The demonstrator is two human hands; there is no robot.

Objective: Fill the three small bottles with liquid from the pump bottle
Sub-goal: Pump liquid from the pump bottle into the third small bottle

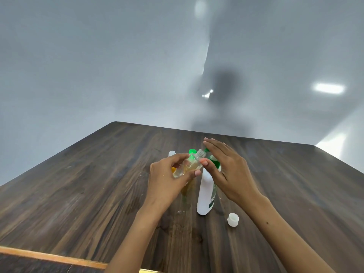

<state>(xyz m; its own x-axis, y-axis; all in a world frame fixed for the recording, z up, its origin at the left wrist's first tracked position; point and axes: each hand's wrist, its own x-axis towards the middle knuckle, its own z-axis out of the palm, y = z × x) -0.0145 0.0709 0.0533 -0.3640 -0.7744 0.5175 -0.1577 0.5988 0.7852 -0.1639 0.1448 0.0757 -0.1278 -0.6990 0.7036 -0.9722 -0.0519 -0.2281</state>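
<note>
a white cap lies on the dark wood worktop at 4 o'clock of the white pump bottle. the left hand has its grip round a tilted clear small bottle holding yellowish liquid, mouth open toward the green pump head, where the right hand rests, fingers straight, grip wide

Two bare forearms, no sleeves, left hand, right hand
</note>
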